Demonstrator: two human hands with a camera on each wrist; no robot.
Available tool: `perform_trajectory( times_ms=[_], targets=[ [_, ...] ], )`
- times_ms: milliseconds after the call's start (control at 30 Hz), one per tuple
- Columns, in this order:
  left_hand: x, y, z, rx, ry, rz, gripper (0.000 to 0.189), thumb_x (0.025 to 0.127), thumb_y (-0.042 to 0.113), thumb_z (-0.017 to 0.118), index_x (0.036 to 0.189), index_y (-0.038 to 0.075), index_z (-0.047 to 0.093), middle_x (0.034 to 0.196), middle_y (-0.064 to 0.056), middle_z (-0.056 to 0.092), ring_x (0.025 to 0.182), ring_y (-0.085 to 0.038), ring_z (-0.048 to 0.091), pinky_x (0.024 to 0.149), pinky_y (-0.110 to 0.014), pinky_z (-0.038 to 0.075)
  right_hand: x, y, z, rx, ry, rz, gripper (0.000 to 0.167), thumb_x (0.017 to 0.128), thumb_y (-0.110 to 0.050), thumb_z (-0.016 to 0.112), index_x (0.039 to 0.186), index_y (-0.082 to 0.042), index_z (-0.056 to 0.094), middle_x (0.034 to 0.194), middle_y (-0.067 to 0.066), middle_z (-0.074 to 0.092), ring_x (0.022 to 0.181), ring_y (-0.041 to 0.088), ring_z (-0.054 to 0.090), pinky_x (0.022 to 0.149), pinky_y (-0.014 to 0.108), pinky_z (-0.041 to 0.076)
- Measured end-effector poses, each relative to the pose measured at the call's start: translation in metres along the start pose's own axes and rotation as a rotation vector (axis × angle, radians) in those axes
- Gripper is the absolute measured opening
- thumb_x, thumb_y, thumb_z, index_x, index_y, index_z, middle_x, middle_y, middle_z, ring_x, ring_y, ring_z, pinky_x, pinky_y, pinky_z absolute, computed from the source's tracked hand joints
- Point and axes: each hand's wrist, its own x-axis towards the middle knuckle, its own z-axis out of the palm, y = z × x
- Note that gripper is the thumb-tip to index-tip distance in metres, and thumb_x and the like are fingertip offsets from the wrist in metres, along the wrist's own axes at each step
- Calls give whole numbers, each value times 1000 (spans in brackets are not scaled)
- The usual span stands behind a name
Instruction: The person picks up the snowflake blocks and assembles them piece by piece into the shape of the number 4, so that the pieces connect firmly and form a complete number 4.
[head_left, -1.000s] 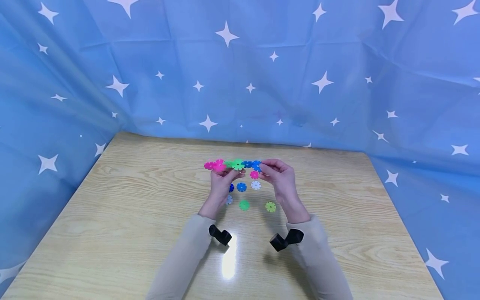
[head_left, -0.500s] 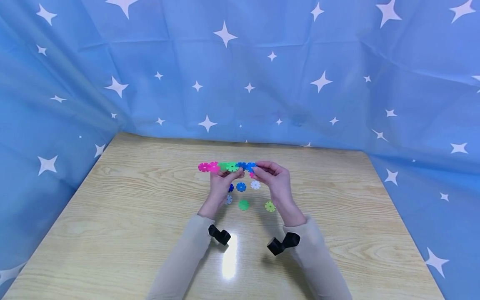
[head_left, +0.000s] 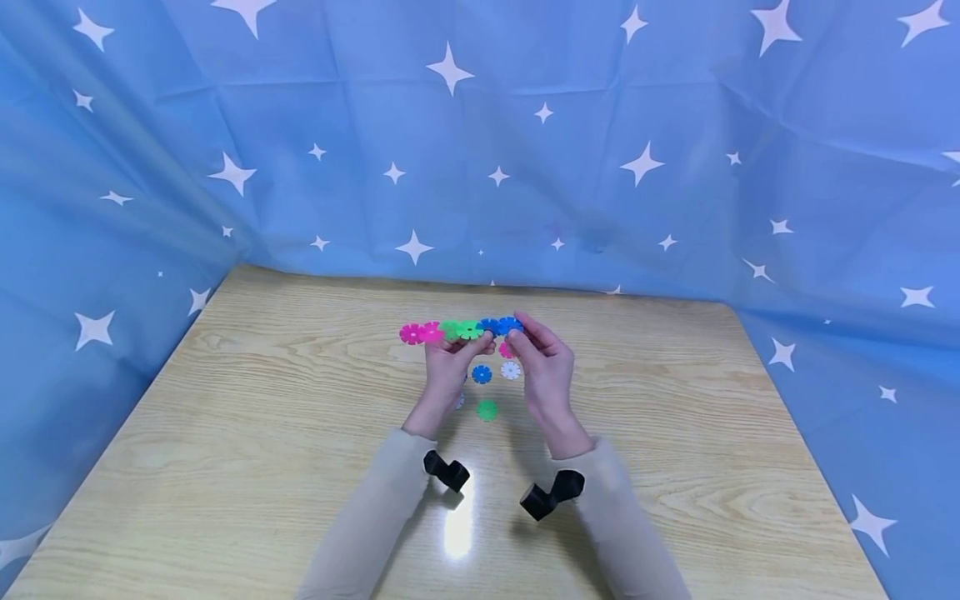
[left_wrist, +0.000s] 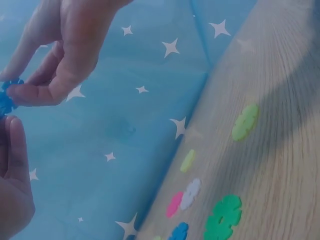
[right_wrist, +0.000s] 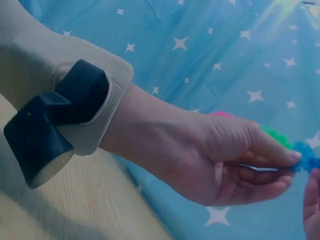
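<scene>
Head view: the left hand (head_left: 448, 367) pinches a chain of notched discs (head_left: 431, 332) near its blue stretch, while the right hand (head_left: 547, 367) pinches the end blue disc (head_left: 510, 325) between thumb and fingers. The chain — pink, green, then blue — is held up off the table (head_left: 225, 417), with loose discs (head_left: 482, 374) lying below. For seating that blue joint well, I'd pinch right beside the seam with the left, line slot to slot, and push straight with the right rather than bend the row. How deep the slots sit is too small to tell. Both forearms reach forward and converge — hands raised, just beside each other.
</scene>
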Motion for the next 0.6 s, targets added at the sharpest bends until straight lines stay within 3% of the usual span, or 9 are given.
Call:
perform_trajectory(
  times_ms=[133, 267, 367, 467, 600],
  targets=[
    [0, -1, 1, -18, -1, 37, 28, 78, 18, 77, 84, -7, 67, 69, 2, 70, 64, -10, 67, 71, -31, 58, -1, 1, 1, 5, -6, -27, 30, 90, 0, 60, 120, 6, 59, 103, 1, 69, 96, 14, 63, 90, 26, 51],
    [1, 0, 1, -26, 3, 45, 2, 82, 7, 72, 80, 8, 72, 69, 2, 70, 63, -9, 67, 70, -29, 58, -3, 3, 3, 85, -38, -40, 33, 91, -2, 59, 123, 4, 56, 111, 4, 68, 106, 16, 62, 96, 31, 47],
    [0, 2, 3, -7, 0, 30, 21, 85, 1, 67, 78, 19, 72, 68, 4, 70, 62, -8, 66, 71, -28, 58, -5, 5, 4, 126, -43, -69, 33, 92, -2, 58, 124, 3, 56, 110, 4, 68, 106, 16, 62, 96, 31, 46],
    [1, 4, 4, 15, -5, 7, 24, 85, 0, 66, 76, 22, 72, 67, 5, 69, 61, -8, 66, 74, -28, 58, -5, 8, 4, 144, -34, -113, 30, 91, 0, 58, 121, 2, 60, 108, 3, 69, 104, 16, 63, 94, 28, 49],
    [2, 6, 3, 15, -17, 2, 24, 85, 1, 66, 75, 21, 72, 66, 5, 69, 61, -8, 66, 75, -29, 57, -3, 9, 4, 80, -19, -166, 26, 89, -1, 62, 115, -1, 65, 103, 1, 70, 98, 14, 64, 88, 25, 52]
  ],
)
